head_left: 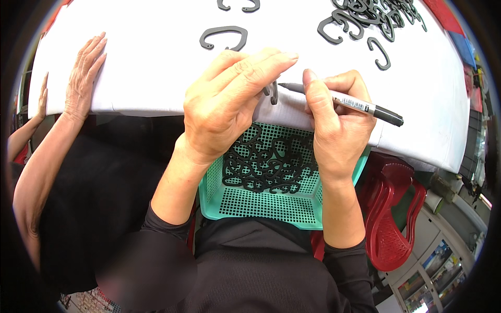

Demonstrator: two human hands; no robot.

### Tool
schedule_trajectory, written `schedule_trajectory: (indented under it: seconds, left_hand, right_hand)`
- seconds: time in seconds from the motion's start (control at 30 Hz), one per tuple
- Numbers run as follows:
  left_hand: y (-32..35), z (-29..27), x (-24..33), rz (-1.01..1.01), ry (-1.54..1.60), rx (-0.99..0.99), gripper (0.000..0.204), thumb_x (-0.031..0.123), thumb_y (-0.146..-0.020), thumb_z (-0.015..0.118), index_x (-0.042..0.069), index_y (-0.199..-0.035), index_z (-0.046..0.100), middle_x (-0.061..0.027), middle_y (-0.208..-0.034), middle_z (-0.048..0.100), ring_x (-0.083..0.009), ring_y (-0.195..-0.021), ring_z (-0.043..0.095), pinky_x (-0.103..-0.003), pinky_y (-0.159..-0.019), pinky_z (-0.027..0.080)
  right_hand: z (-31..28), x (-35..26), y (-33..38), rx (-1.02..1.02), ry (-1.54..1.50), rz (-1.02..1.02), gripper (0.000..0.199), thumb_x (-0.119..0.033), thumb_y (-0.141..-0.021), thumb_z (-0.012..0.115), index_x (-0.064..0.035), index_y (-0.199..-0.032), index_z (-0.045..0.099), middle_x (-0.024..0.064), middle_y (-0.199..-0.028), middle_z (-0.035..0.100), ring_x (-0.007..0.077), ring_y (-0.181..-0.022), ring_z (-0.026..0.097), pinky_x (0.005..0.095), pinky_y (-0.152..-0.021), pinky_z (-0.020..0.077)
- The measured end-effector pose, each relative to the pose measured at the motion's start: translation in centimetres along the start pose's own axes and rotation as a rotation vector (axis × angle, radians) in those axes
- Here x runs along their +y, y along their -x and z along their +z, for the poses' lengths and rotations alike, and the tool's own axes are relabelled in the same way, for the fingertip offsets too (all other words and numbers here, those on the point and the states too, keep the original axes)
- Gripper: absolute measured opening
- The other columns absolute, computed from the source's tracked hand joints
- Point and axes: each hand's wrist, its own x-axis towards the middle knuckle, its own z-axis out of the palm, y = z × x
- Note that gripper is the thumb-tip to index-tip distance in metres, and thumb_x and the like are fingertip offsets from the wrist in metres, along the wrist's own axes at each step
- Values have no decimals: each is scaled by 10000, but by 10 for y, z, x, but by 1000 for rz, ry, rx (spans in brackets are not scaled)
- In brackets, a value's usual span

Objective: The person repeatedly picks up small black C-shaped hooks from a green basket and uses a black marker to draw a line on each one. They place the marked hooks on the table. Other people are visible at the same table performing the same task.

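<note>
My left hand (pixel 224 104) is closed on a black C-shaped hook (pixel 274 94), held near the table's front edge; most of the hook is hidden behind my fingers. In my right hand (pixel 339 112) is a marker pen (pixel 352 103) with a pale barrel and black ends. Its tip points left at the hook, close to it; whether they touch I cannot tell. Below my hands a green plastic basket (pixel 266 201) holds several more black hooks (pixel 266 164). Another black hook (pixel 224 30) lies on the table just beyond my left hand.
A pile of black hooks (pixel 365 15) lies at the far right of the white table (pixel 146 62), with a single hook (pixel 384 55) nearer. Another person's hand (pixel 81 83) rests on the table at left, a second hand (pixel 43 99) beside it. A red plastic chair (pixel 389 224) stands at right.
</note>
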Motion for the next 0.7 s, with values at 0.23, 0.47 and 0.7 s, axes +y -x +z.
schedule_trajectory:
  seconds: [0.23,0.47,0.7]
  left_hand:
    - [1,0,-2,7,-2,3,484,-193,-606,549,-17,-1036,682,-118,-936,697,-159,-690,611,-256,-625,520]
    - [1,1,-3,18,-7,8,484,-195,-596,561,-14,-1027,685,-115,-930,699,-167,-708,621,-260,-629,524]
    - [-2,-2,0,30,-10,-23,496,-210,-606,554,-8,-1041,683,-112,-929,696,-164,-725,628,-259,-628,519]
  right_hand:
    - [1,0,0,-11,-6,8,181,-13,-808,694,-23,-724,534,2,-590,578,10,-512,500,157,-448,360]
    - [1,-1,0,-19,2,5,171,-12,-809,688,-17,-728,538,14,-591,590,22,-521,529,159,-450,378]
    - [-3,8,2,69,24,-114,161,-105,-883,642,-52,-794,518,-5,-621,517,22,-521,428,171,-467,311]
